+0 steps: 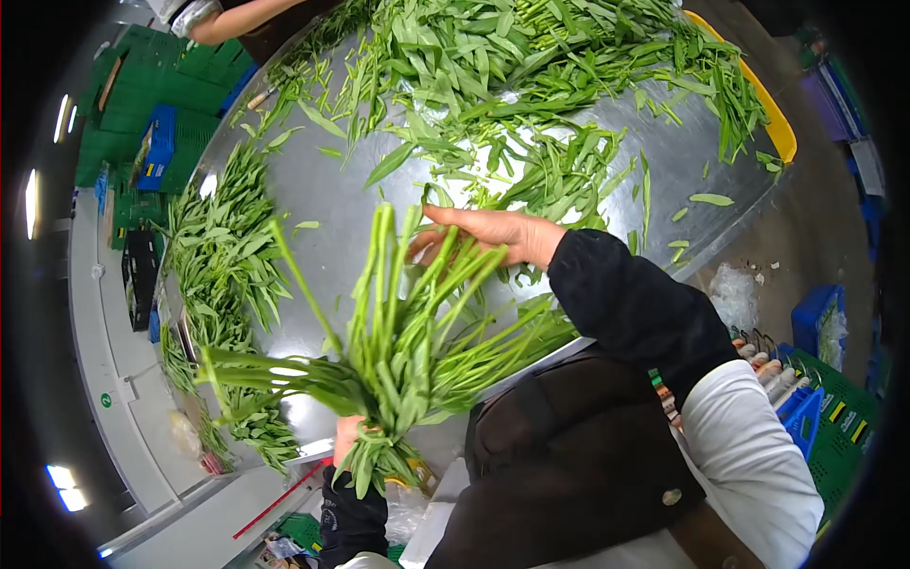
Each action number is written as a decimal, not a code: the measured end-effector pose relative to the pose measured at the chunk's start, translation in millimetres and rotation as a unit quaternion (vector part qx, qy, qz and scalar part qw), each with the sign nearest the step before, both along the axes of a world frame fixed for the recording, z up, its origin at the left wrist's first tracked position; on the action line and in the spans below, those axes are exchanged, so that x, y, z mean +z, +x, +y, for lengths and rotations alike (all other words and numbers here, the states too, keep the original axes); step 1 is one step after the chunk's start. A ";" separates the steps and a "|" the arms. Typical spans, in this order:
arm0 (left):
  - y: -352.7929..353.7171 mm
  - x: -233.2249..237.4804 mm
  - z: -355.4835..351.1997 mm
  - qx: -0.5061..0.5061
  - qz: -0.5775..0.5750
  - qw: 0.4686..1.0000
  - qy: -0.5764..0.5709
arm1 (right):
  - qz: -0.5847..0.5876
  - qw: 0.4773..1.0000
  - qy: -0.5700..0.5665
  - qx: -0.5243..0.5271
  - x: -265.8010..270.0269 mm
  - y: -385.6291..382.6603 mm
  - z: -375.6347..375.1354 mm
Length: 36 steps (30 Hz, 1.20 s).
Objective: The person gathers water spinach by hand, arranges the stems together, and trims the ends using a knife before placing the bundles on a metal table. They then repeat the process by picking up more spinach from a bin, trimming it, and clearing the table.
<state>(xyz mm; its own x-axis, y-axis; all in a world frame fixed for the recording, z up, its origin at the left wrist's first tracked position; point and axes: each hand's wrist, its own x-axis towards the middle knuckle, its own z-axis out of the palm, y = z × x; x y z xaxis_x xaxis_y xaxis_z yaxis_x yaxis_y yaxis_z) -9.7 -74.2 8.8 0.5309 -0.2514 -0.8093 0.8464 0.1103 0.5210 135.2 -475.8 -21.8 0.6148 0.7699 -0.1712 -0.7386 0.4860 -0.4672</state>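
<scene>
Two hands at a steel worktop (322, 199). Left hand (353, 438): fingers clamped around the base of a bunch of green stalks (408, 332), held above the near edge, stems fanning up and out. Right hand (493, 232): fingers stretched nearly straight against the upper stem ends; stalks cross in front, so a pinch on any stem cannot be confirmed. Loose greens (493, 57) are heaped across the far side, with another pile (223, 247) at left. A second person's arm (237, 19) shows at the far corner.
</scene>
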 end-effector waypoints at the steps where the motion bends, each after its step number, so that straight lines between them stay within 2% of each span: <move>1: -1.7 5.2 -1.2 0.010 -0.006 1.000 -0.014 | -0.041 0.995 -0.086 -0.042 6.9 -0.3 -3.2; 2: -3.6 9.7 -2.0 0.020 -0.011 0.999 -0.028 | -0.083 0.978 -0.171 -0.081 15.8 2.2 -7.0; 3: -4.2 13.1 -0.1 0.026 -0.017 0.999 -0.038 | -0.095 0.956 -0.204 -0.187 24.8 3.2 -5.7; 4: -6.7 16.0 1.9 0.034 -0.025 0.998 -0.053 | 0.034 0.939 -0.193 -0.281 29.9 6.9 -3.5; 5: -9.4 17.2 2.7 0.044 -0.035 0.996 -0.068 | 0.119 0.900 -0.170 -0.383 41.6 8.4 -10.4; 6: -11.8 17.2 2.7 0.054 -0.042 0.994 -0.083 | 0.173 0.878 -0.148 -0.421 35.0 13.5 -24.8; 7: -14.2 17.6 3.9 0.065 -0.050 0.992 -0.099 | 0.069 0.902 -0.125 -0.407 15.5 11.4 -38.5; 8: -15.9 17.1 3.8 0.075 -0.060 0.988 -0.117 | 0.009 0.891 -0.265 -0.369 5.2 6.7 -41.3; 9: -16.5 18.9 4.3 0.082 -0.074 0.985 -0.132 | -0.108 0.855 -0.423 -0.280 -15.2 -0.2 -40.4; 10: -14.6 21.5 3.8 0.083 -0.088 0.982 -0.145 | -0.221 0.778 -0.560 -0.180 -37.0 -8.5 -37.0; 11: -8.1 34.8 5.4 0.039 -0.082 0.989 -0.120 | -0.251 0.768 -0.574 -0.132 -52.9 -18.7 -29.9; 12: 0.7 34.7 16.1 -0.056 -0.114 0.979 -0.159 | -0.280 0.755 -0.587 -0.085 -62.4 -30.2 -21.1; 14: 11.1 27.0 29.8 -0.031 -0.145 0.956 -0.253 | -0.311 0.743 -0.581 -0.114 -65.7 -49.3 -0.7; 15: 18.9 37.6 29.9 -0.061 -0.172 0.960 -0.212 | -0.320 0.761 -0.552 -0.119 -69.4 -54.8 8.3; 16: 25.9 34.3 39.8 -0.032 -0.136 0.945 -0.296 | -0.384 0.738 -0.528 -0.167 -67.5 -57.8 17.3; 17: 66.7 29.0 42.2 -0.240 -0.107 0.873 -0.411 | -0.273 0.820 -0.479 -0.155 -60.3 -58.1 26.3; 18: 102.0 21.6 44.2 -0.434 -0.072 0.746 -0.499 | -0.156 0.884 -0.418 -0.139 -51.3 -57.7 37.6; 19: 79.7 -0.9 48.4 -0.207 -0.133 0.726 -0.642 | -0.139 0.907 -0.381 -0.116 -44.4 -59.3 50.6; 20: 112.7 -6.1 54.0 -0.430 -0.057 0.661 -0.613 | -0.122 0.927 -0.342 -0.094 -38.8 -61.6 65.7; 22: 114.6 -31.4 68.9 -0.372 -0.068 0.567 -0.731 | -0.072 0.979 -0.177 -0.063 -44.7 -70.1 115.7; 23: 119.6 -30.0 68.7 -0.377 -0.064 0.566 -0.731 | -0.006 0.988 -0.136 -0.077 -26.2 -74.4 139.0; 24: 124.4 -26.7 65.4 -0.391 -0.061 0.593 -0.702 | 0.061 0.990 -0.093 -0.089 -9.2 -75.1 158.1; 25: 126.8 -20.7 60.2 -0.402 -0.060 0.619 -0.672 | 0.061 0.990 -0.092 -0.091 -11.0 -68.4 173.5; 26: 129.0 11.1 43.1 -0.439 0.004 0.673 -0.595 | 0.075 0.990 -0.017 -0.119 -17.1 -59.3 187.0; 27: 127.9 16.0 47.2 -0.454 -0.034 0.686 -0.567 | 0.088 0.984 0.058 -0.146 -20.5 -50.8 193.9; 28: 125.8 20.6 52.1 -0.468 -0.072 0.698 -0.537 | 0.100 0.983 -0.015 -0.151 -20.1 -45.6 188.4; 29: 72.0 33.9 71.2 -0.149 -0.155 0.853 -0.475 | 0.112 0.978 -0.089 -0.155 -22.3 -39.8 173.9; 30: 42.5 57.7 68.0 -0.013 -0.230 0.922 -0.310 | 0.050 0.990 -0.090 -0.101 -50.3 -25.9 152.0; 32: 30.3 79.6 64.2 0.076 -0.230 0.965 -0.102 | 0.090 0.912 -0.316 -0.245 -47.4 -16.9 113.3; 33: 26.4 84.5 68.6 0.078 -0.230 0.964 -0.103 | 0.048 0.894 -0.322 -0.309 -32.4 -16.0 94.2; 34: 23.1 88.0 74.8 0.077 -0.224 0.970 -0.052 | -0.072 0.801 -0.511 -0.302 -42.3 -7.9 67.5; 35: 19.9 90.3 83.3 0.072 -0.217 0.974 0.001 | -0.204 0.676 -0.645 -0.294 -52.4 -0.8 42.5; 36: 13.9 88.1 98.0 0.087 -0.225 0.970 0.044 | -0.324 0.516 -0.746 -0.270 -59.1 1.1 26.6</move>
